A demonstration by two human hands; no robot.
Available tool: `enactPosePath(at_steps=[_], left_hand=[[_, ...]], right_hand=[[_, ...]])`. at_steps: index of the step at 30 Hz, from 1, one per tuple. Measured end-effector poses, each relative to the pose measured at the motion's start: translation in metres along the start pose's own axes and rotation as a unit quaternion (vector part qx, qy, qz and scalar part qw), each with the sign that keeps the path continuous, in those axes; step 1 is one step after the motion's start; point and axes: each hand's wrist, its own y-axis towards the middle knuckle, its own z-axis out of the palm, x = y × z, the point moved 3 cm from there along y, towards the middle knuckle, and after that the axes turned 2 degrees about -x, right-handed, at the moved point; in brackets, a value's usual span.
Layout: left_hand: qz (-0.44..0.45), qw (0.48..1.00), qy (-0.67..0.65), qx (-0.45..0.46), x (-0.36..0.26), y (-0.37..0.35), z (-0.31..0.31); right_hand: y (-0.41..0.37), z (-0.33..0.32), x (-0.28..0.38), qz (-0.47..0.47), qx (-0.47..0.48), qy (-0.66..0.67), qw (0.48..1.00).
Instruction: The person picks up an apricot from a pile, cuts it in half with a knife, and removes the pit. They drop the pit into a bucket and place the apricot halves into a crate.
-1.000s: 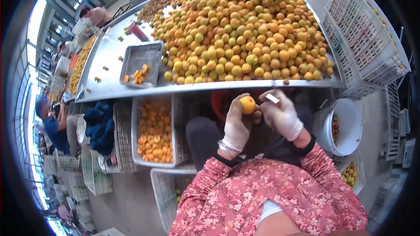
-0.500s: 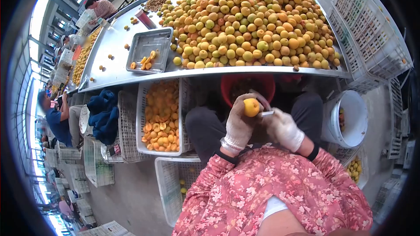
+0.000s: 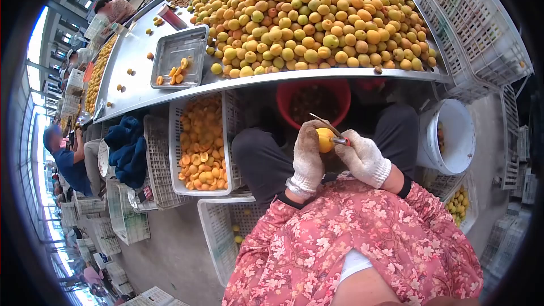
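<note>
My left hand (image 3: 306,161), in a soiled white glove, is wrapped round a yellow-orange fruit (image 3: 326,140) in front of my body. A small knife (image 3: 340,141) is in my gloved right hand (image 3: 364,159), its blade against or just over the fruit. A thin curved tool (image 3: 323,120) reaches up and left from between the hands; which hand holds it I cannot tell. Beyond the hands, under the table edge, sits a red basin (image 3: 284,103) with dark contents.
A metal table (image 3: 122,68) bears a large fruit heap (image 3: 317,20) and a clear tray (image 3: 160,51) with cut pieces. A crate of fruit halves (image 3: 173,130) stands left, a white bucket (image 3: 460,141) right. Crates (image 3: 470,28) are stacked at the far right. Several people sit at left.
My right hand has brought the knife in against the fruit and is no longer blurred. The view has shifted, so the red basin shows more fully.
</note>
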Motion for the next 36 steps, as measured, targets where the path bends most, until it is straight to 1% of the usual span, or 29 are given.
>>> enactPosePath(at_steps=[1, 3, 4, 6, 8, 10, 12, 13, 15, 17, 18, 19, 20, 21, 22, 23, 24, 25, 26, 27, 28, 29, 30, 31, 32, 33, 34, 35, 36], left_hand=[[-0.006, 1.000, -0.003, 0.000, 0.004, 0.000, -0.003], [-0.013, 1.000, -0.006, 0.000, 0.007, 0.000, -0.005], [-0.009, 1.000, -0.001, -0.002, 0.007, -0.001, -0.004], [-0.006, 1.000, 0.004, -0.003, 0.008, -0.003, -0.003], [0.019, 0.998, 0.053, -0.021, 0.008, -0.004, -0.003], [0.017, 0.998, 0.062, -0.011, 0.002, -0.008, -0.001], [0.019, 0.997, 0.070, -0.002, 0.000, -0.008, -0.002], [0.015, 0.996, 0.089, -0.001, 0.003, -0.008, -0.004], [0.009, 0.994, 0.107, -0.002, 0.003, -0.008, -0.006], [0.037, 0.985, 0.169, -0.002, -0.003, -0.008, -0.007], [0.041, 0.985, 0.168, -0.005, -0.003, -0.007, -0.008], [0.035, 0.988, 0.153, -0.015, 0.000, -0.004, -0.009], [0.027, 0.990, 0.137, -0.025, 0.001, -0.003, -0.010], [0.028, 0.990, 0.136, -0.029, 0.000, -0.001, -0.010], [0.033, 0.993, 0.110, -0.011, -0.003, 0.001, -0.008], [0.040, 0.996, 0.085, 0.007, -0.006, 0.003, -0.008], [0.023, 0.999, 0.038, 0.019, -0.007, 0.004, -0.005], [0.027, 0.999, 0.039, 0.017, -0.009, 0.006, -0.003], [-0.011, 1.000, -0.012, -0.001, -0.008, 0.008, 0.000], [-0.049, 0.997, -0.064, -0.018, -0.008, 0.010, 0.002], [-0.096, 0.989, -0.110, -0.011, -0.004, 0.011, -0.001], [-0.095, 0.989, -0.111, -0.011, -0.004, 0.011, 0.002], [-0.105, 0.977, -0.186, -0.029, -0.004, 0.011, 0.007], [-0.116, 0.958, -0.259, -0.047, -0.006, 0.010, 0.010], [-0.108, 0.965, -0.231, -0.054, -0.010, 0.009, 0.011], [-0.110, 0.965, -0.230, -0.055, -0.008, 0.009, 0.007], [-0.099, 0.972, -0.211, -0.028, -0.004, 0.011, 0.004], [-0.086, 0.978, -0.191, 0.001, -0.002, 0.013, 0.002], [-0.087, 0.978, -0.191, 0.001, -0.003, 0.013, 0.003]], right_hand=[[-0.001, 0.000, -0.001, 0.001, -0.002, -0.001, 1.000], [-0.001, 0.002, -0.001, -0.035, -0.003, -0.047, 0.998], [-0.002, 0.003, -0.002, -0.034, -0.003, -0.047, 0.998], [-0.003, 0.006, -0.005, -0.062, -0.015, -0.094, 0.994], [-0.004, 0.010, -0.014, -0.073, -0.026, -0.102, 0.992], [-0.005, 0.010, -0.015, -0.087, -0.039, -0.113, 0.989], [-0.008, 0.012, -0.016, -0.024, -0.004, -0.066, 0.998], [-0.007, 0.013, -0.018, -0.024, -0.005, -0.068, 0.997], [-0.006, 0.017, -0.028, -0.031, -0.013, -0.018, 0.999], [-0.006, 0.024, -0.033, -0.048, -0.030, -0.010, 0.998], [-0.004, 0.026, -0.034, -0.068, -0.047, -0.002, 0.997], [-0.001, 0.030, -0.035, -0.073, -0.045, -0.003, 0.996], [0.003, 0.036, -0.043, 0.051, -0.033, 0.149, 0.987], [0.002, 0.044, -0.049, 0.178, -0.019, 0.294, 0.939], [-0.001, 0.033, -0.014, 0.299, 0.044, 0.388, 0.871], [-0.002, 0.029, -0.010, 0.298, 0.049, 0.387, 0.871], [-0.004, 0.027, -0.008, 0.304, 0.102, 0.476, 0.819], [-0.005, 0.027, -0.004, 0.308, 0.153, 0.558, 0.755], [-0.007, 0.029, 0.004, 0.300, 0.188, 0.598, 0.719], [-0.009, 0.030, 0.009, 0.301, 0.189, 0.597, 0.719], [-0.011, 0.030, 0.012, 0.291, 0.161, 0.536, 0.776], [-0.011, 0.029, 0.013, 0.277, 0.131, 0.472, 0.826], [-0.009, 0.024, 0.005, 0.246, 0.097, 0.445, 0.855], [-0.008, 0.024, 0.002, 0.245, 0.098, 0.447, 0.855], [-0.007, 0.022, -0.001, 0.230, 0.067, 0.390, 0.889], [-0.007, 0.020, -0.004, 0.216, 0.035, 0.330, 0.918], [-0.008, 0.021, -0.019, 0.184, 0.045, 0.267, 0.945], [-0.011, 0.020, -0.024, 0.185, 0.045, 0.268, 0.945], [-0.010, 0.017, -0.019, 0.143, 0.055, 0.194, 0.969]])
